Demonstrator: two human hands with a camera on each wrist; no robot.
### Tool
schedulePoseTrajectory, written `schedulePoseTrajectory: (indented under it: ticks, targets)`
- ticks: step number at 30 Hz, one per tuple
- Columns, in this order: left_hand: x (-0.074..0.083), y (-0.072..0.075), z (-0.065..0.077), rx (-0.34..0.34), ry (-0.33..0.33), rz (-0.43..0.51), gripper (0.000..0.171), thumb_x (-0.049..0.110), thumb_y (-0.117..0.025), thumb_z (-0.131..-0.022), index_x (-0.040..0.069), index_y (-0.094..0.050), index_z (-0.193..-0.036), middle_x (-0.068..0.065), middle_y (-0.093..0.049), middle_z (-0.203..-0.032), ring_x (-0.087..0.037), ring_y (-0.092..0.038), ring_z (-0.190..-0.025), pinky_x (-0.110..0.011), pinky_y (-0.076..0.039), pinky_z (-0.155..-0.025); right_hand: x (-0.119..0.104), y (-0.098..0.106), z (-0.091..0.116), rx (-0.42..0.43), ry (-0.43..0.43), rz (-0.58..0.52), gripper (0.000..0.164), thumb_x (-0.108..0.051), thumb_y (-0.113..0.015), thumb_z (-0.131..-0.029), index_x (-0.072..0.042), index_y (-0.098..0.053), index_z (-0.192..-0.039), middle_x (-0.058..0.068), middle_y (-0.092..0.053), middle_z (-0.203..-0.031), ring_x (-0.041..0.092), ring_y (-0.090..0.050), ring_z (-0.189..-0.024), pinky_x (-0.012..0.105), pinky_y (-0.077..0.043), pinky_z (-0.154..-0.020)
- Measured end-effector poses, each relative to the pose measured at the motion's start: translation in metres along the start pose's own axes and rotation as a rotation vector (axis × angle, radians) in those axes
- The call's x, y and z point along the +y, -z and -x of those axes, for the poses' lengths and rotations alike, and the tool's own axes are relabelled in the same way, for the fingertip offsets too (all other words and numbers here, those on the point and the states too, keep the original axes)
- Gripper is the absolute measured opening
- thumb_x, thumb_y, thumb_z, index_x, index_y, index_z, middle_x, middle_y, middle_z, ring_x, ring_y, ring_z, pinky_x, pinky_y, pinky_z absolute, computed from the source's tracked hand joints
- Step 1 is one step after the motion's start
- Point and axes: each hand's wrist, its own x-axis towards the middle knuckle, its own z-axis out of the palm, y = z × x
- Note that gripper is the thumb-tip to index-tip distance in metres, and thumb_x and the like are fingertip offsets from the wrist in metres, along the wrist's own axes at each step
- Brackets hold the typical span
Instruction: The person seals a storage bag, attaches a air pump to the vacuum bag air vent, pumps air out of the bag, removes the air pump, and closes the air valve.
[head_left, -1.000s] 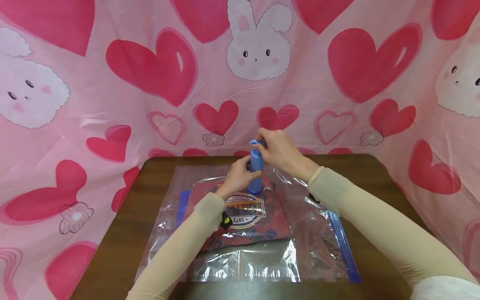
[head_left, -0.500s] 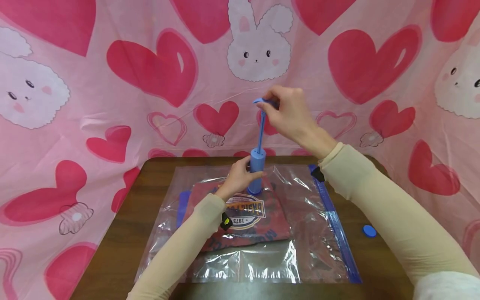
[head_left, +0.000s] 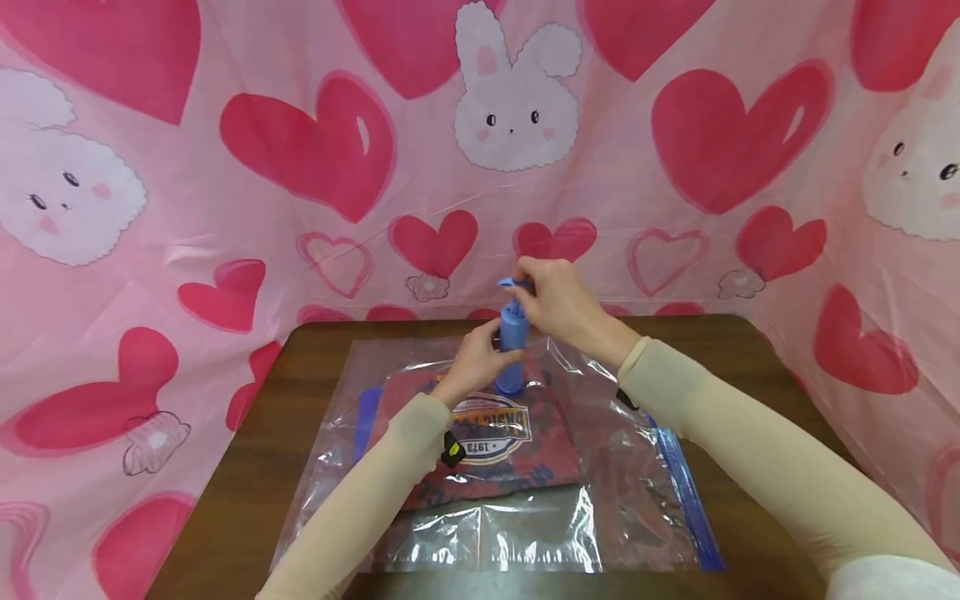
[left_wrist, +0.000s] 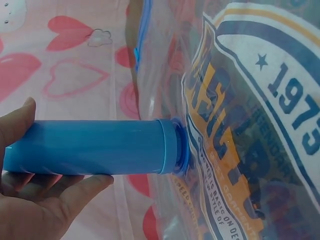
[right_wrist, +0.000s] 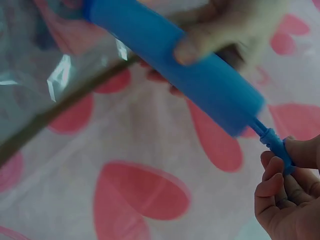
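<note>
Clear bag (head_left: 540,533) with red garment (head_left: 525,462) inside is lying on the counter (head_left: 247,467). Left hand (head_left: 480,357) is gripping the blue pump (head_left: 513,335) upright on it, unmoved. Right hand (head_left: 561,298), reaching in from the right, is pinching the handle (head_left: 507,283), now sitting lower than half a second ago.

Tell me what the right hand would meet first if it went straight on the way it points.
Beyond the pump handle it already holds, the right hand would probably meet the pink cloth behind; the pictures don't make the depth clear.
</note>
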Motion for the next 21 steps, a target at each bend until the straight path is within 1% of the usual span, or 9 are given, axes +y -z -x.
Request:
schedulePoseTrajectory:
  ticks: [3,6,9,11,12,14,16,18,21]
  targets:
    - [0.001,-0.001,0.0,-0.014,-0.014,0.005,0.047,0.012,-0.08,-0.093,0.004,-0.063,-0.136,-0.015,-0.072,-0.126,-0.033,-0.07,-0.115,-0.047,-0.058,-0.094,0.007,-0.01,0.009,-0.032,-0.036,0.017,0.014,-0.005,-0.081,-0.092,0.001,-0.069,-0.094,0.012,-0.074,-0.085,0.021,-0.067,-0.068,0.038,-0.06,-0.066]
    - [0.001,-0.002,0.0,-0.012,-0.014,0.01,0.046,0.012,-0.081,-0.093,0.004,-0.064,-0.135,-0.015,-0.072,-0.126,-0.032,-0.071,-0.115,-0.046,-0.058,-0.094,0.01,-0.014,0.011,-0.044,-0.041,0.015,0.015,-0.006,-0.083,-0.091,0.002,-0.07,-0.094,0.013,-0.074,-0.085,0.023,-0.068,-0.068,0.038,-0.06,-0.066]
    - [0.001,-0.001,0.001,-0.001,-0.01,0.008,0.047,0.012,-0.082,-0.092,0.003,-0.064,-0.135,-0.015,-0.072,-0.125,-0.032,-0.071,-0.114,-0.046,-0.058,-0.094,0.009,-0.011,0.008,-0.047,-0.034,-0.003,0.015,-0.006,-0.082,-0.092,0.002,-0.069,-0.094,0.014,-0.075,-0.086,0.024,-0.071,-0.071,0.038,-0.062,-0.067]
    - [0.002,0.0,0.001,0.005,-0.011,0.006,0.046,0.011,-0.082,-0.092,0.003,-0.065,-0.134,-0.016,-0.072,-0.125,-0.033,-0.071,-0.115,-0.046,-0.058,-0.094,0.005,-0.004,0.002,-0.031,-0.021,-0.025,0.015,-0.005,-0.081,-0.093,0.004,-0.07,-0.093,0.014,-0.074,-0.084,0.024,-0.072,-0.07,0.037,-0.061,-0.066]
    - [0.002,0.0,0.002,0.007,-0.01,0.007,0.046,0.011,-0.082,-0.092,0.003,-0.065,-0.134,-0.016,-0.072,-0.125,-0.033,-0.07,-0.115,-0.047,-0.058,-0.095,0.002,0.002,-0.002,-0.009,-0.008,-0.034,0.014,-0.005,-0.08,-0.093,0.004,-0.07,-0.092,0.014,-0.074,-0.083,0.024,-0.071,-0.069,0.034,-0.061,-0.065]
    - [0.003,0.001,0.002,0.003,-0.005,0.009,0.044,0.013,-0.083,-0.092,0.004,-0.065,-0.132,-0.015,-0.072,-0.126,-0.033,-0.07,-0.116,-0.048,-0.057,-0.095,-0.005,0.017,-0.011,0.061,0.018,-0.059,0.011,-0.004,-0.079,-0.094,0.005,-0.072,-0.092,0.013,-0.075,-0.082,0.021,-0.07,-0.067,0.028,-0.057,-0.063]
    - [0.004,0.001,0.003,-0.005,0.003,0.008,0.044,0.018,-0.084,-0.092,0.006,-0.066,-0.13,-0.014,-0.071,-0.126,-0.033,-0.069,-0.117,-0.049,-0.057,-0.097,-0.013,0.036,-0.021,0.152,0.045,-0.082,0.011,-0.003,-0.078,-0.095,0.006,-0.073,-0.093,0.012,-0.075,-0.08,0.019,-0.067,-0.063,0.023,-0.052,-0.06]
    - [0.004,0.001,0.003,-0.017,0.013,0.014,0.045,0.022,-0.085,-0.092,0.008,-0.065,-0.13,-0.013,-0.071,-0.127,-0.034,-0.069,-0.119,-0.051,-0.056,-0.097,-0.022,0.053,-0.03,0.239,0.063,-0.083,0.011,-0.005,-0.078,-0.095,0.006,-0.075,-0.095,0.01,-0.075,-0.08,0.016,-0.067,-0.063,0.019,-0.05,-0.061]
    - [0.005,0.001,0.004,-0.023,0.028,0.027,0.047,0.024,-0.086,-0.091,0.009,-0.065,-0.13,-0.011,-0.071,-0.127,-0.034,-0.068,-0.12,-0.052,-0.056,-0.098,-0.029,0.066,-0.036,0.295,0.058,-0.072,0.014,-0.008,-0.078,-0.096,0.005,-0.075,-0.099,0.009,-0.076,-0.083,0.012,-0.067,-0.065,0.018,-0.052,-0.064]
